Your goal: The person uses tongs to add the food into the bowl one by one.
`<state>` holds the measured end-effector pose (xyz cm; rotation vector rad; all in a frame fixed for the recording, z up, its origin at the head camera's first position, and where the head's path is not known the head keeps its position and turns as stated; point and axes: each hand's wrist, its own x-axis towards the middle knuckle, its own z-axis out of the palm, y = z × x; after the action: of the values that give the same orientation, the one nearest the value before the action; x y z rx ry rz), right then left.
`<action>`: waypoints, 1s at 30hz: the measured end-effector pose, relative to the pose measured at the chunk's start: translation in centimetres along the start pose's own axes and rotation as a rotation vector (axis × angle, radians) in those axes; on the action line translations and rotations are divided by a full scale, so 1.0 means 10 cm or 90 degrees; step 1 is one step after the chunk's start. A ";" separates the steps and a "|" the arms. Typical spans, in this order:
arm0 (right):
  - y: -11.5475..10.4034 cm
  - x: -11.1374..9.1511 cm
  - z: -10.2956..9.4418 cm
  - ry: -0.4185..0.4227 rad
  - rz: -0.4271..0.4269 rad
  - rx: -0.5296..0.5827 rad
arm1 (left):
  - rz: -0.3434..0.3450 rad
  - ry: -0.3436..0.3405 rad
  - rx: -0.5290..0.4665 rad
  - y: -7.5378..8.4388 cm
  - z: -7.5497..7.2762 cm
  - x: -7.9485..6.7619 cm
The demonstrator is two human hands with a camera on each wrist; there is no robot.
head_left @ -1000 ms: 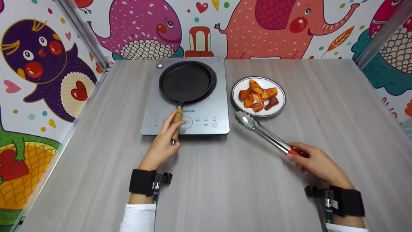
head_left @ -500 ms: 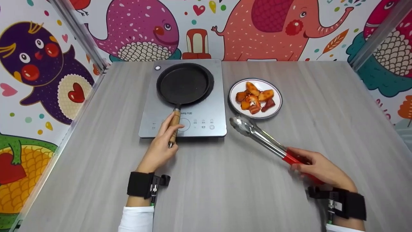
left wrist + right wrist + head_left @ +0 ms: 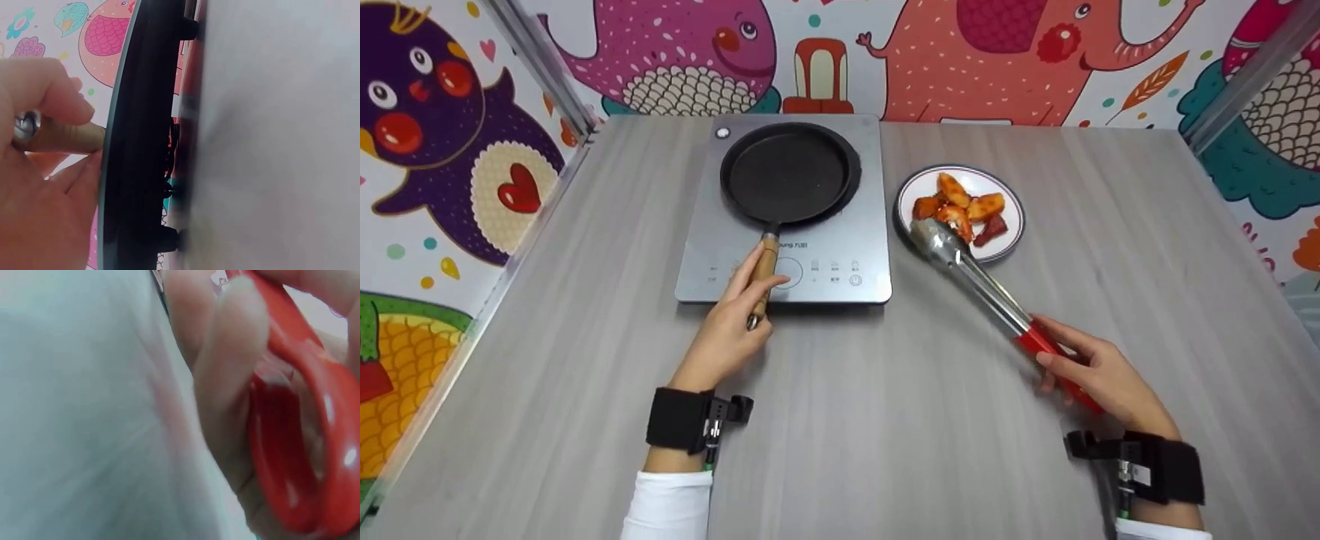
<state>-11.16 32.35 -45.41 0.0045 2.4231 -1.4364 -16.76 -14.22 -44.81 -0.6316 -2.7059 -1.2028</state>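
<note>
My left hand [image 3: 733,322] grips the wooden handle [image 3: 766,266] of a black frying pan [image 3: 790,174]. The pan sits on a silver induction cooktop [image 3: 701,255]; in the left wrist view the handle end [image 3: 67,136] shows between thumb and fingers. With my right hand [image 3: 1099,367] I hold metal tongs [image 3: 986,289] by their red grips, whose looped end [image 3: 337,455] fills much of the right wrist view. The tongs' scalloped tips overlap the near left of a white plate [image 3: 1011,238], over cooked food pieces [image 3: 952,191] in orange and dark red. Some pieces are hidden behind the tips.
The cooktop's front panel has printed touch controls [image 3: 835,272]. A grey wood-grain table [image 3: 885,420] lies under everything. Cartoon-printed walls [image 3: 997,67] stand at the back and both sides. Black camera straps [image 3: 679,420] wrap both wrists.
The tongs, in my right hand, have moved forward from in front of the plate to over its food. My left hand stays on the pan handle. The head view has shifted slightly.
</note>
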 end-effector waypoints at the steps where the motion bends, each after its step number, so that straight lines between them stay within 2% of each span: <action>1: 0.02 -0.02 0.01 0.005 -0.004 0.008 | 0.003 -0.005 0.001 0.01 0.01 0.01; 6: 0.05 -0.11 0.02 0.017 -0.054 0.004 | 0.012 -0.018 -0.010 0.02 0.04 0.08; 11: -0.03 -0.06 0.08 0.015 -0.096 -0.023 | -0.004 -0.011 -0.021 0.01 0.06 0.04; 16: -0.08 -0.01 0.18 0.003 -0.127 0.070 | -0.019 -0.009 -0.018 0.04 0.00 -0.04; 20: -0.17 -0.08 0.21 0.070 -0.110 0.142 | -0.017 -0.014 -0.013 0.14 -0.06 -0.06; 22: -0.23 -0.08 0.19 0.122 -0.097 0.148 | -0.015 -0.015 -0.011 0.18 -0.09 -0.05; 25: -0.35 0.00 0.14 0.191 -0.093 0.151 | -0.012 -0.007 -0.012 0.23 -0.16 -0.02; 30: -0.54 0.19 0.05 0.239 -0.084 0.137 | -0.021 0.015 -0.025 0.25 -0.19 -0.05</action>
<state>-13.76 28.91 -41.56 0.1836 2.5798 -1.8981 -15.41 -14.27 -41.87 -0.5753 -2.6901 -1.2656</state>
